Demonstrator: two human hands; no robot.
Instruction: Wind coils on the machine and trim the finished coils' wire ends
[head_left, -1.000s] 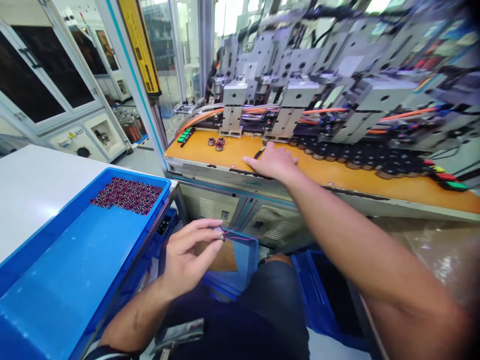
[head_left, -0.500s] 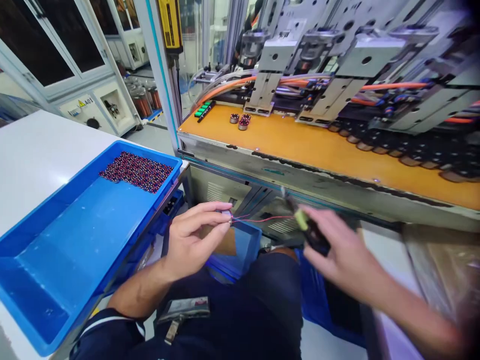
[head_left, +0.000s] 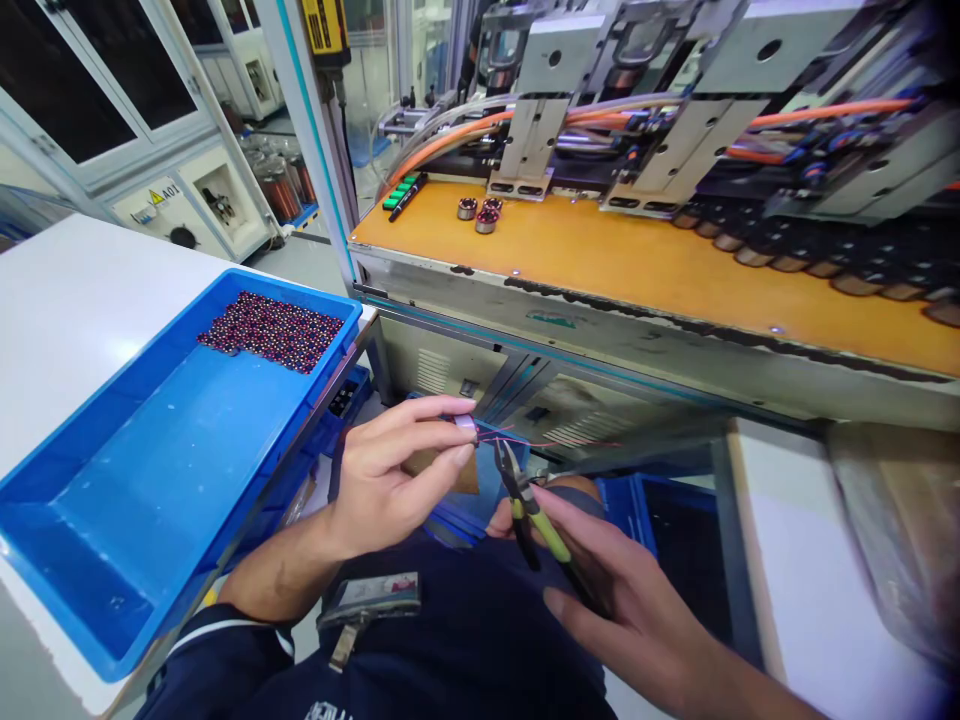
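Note:
My left hand [head_left: 409, 475] pinches a small metal-sided motor coil [head_left: 466, 424] between thumb and fingertips, mostly covered by the fingers. Thin red wires [head_left: 551, 444] run out of it to the right. My right hand [head_left: 619, 585] is closed round a pair of cutting pliers [head_left: 536, 515] with black and yellow-green handles. The pliers' jaws point up and lie at the wires, a short way right of the coil; whether they touch the wires I cannot tell.
A blue tray [head_left: 157, 520] on the white table [head_left: 90, 270] at left holds many small coils [head_left: 274, 332]. Ahead, an orange-topped machine bench [head_left: 570, 235] bears several coils [head_left: 486, 220], a black pen [head_left: 405, 200] and a row of dark round parts [head_left: 825, 250]. A blue bin [head_left: 491, 480] stands below my hands.
My right hand has moved left and down, turning the pliers upright with their jaws at the wires near the coil. The wires' far ends now hang free. My left hand stays nearly still.

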